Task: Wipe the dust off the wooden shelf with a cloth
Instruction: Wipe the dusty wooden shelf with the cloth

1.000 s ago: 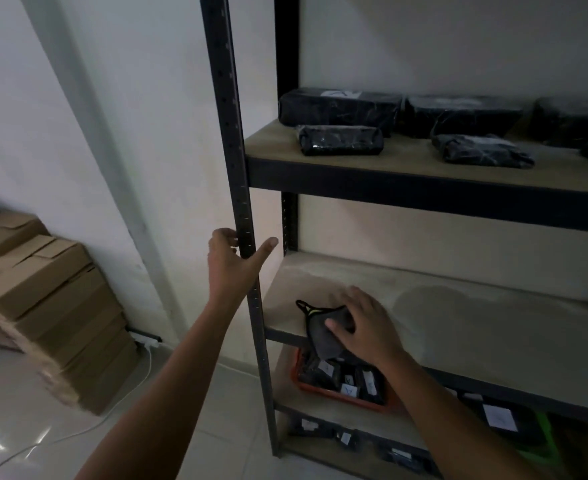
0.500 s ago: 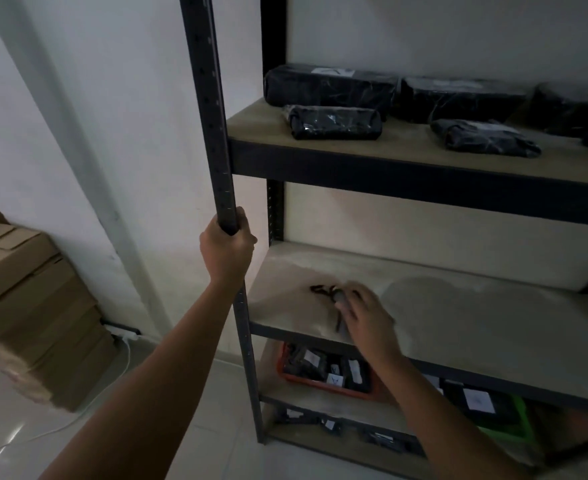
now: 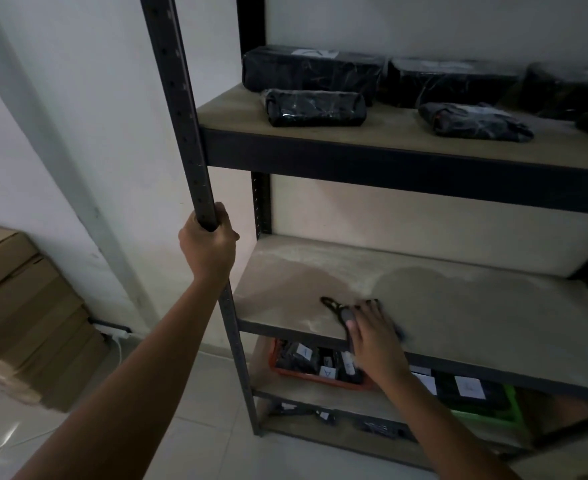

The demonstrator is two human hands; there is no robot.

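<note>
Dark cloth (image 3: 342, 310) under flat right hand (image 3: 372, 336); left hand (image 3: 207, 242) grips upright (image 3: 181, 109).

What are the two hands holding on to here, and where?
The left hand grips the rack's front post just above the middle shelf. The right hand presses a dark cloth flat on that shelf.

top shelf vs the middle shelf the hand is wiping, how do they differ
The top shelf carries several black wrapped packages; the middle shelf holds only the dark cloth under the right hand. The middle shelf shows pale dust streaks beside darker patches; the top shelf's board looks more even. Both are tan wooden boards in the same dark metal frame, which the left hand grips.
</note>
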